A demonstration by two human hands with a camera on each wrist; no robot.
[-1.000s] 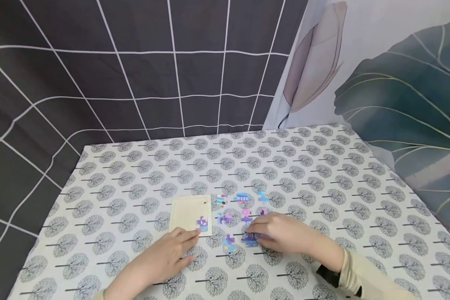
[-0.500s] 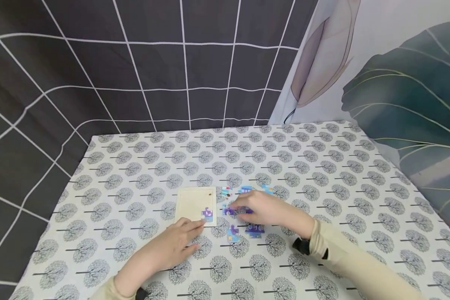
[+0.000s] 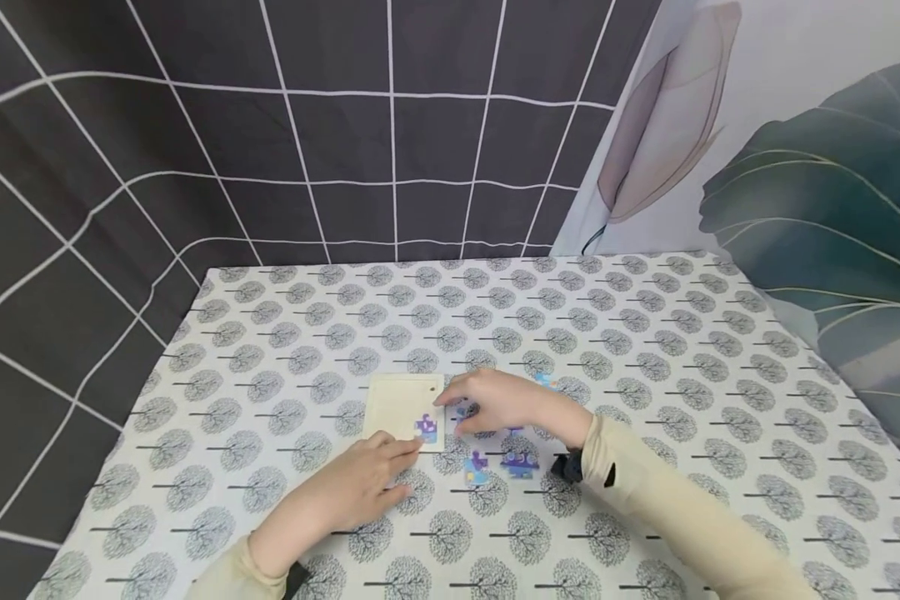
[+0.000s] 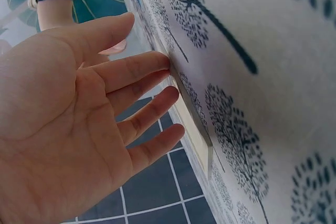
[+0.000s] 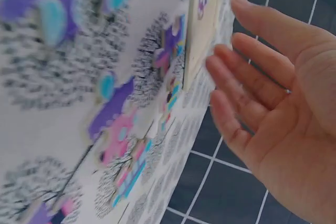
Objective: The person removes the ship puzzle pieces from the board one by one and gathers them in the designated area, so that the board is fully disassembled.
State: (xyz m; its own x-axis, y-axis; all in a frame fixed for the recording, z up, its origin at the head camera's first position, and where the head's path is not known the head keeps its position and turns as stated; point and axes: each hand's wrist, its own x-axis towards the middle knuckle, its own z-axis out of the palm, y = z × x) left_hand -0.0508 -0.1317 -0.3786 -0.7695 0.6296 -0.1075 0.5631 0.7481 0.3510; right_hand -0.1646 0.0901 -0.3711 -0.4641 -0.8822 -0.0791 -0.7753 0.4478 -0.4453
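Note:
A cream puzzle tray [image 3: 390,400] lies on the table, with a purple and blue jigsaw piece [image 3: 425,427] in its near right corner. My left hand [image 3: 360,479] rests its fingertips at the tray's near edge, fingers fairly straight in the left wrist view. Over the loose pieces just right of the tray hovers my right hand [image 3: 498,400]. The right wrist view shows that hand [image 5: 273,82] with loosely bent fingers and nothing between them. Below it lie a blue and purple piece [image 3: 476,470] and a dark purple piece [image 3: 520,465]. My right hand hides several others from the head camera.
Another light blue piece [image 3: 544,379] lies beyond my right hand. In the right wrist view a pink piece [image 5: 118,135] and a striped piece [image 5: 131,174] lie flat on the tree-patterned cloth [image 3: 645,500]. A dark checked curtain [image 3: 345,133] hangs behind the table.
My right hand has moved left from the loose pieces at the right to beside the tray. The left hand stays at the tray's near edge. The head view has shifted slightly.

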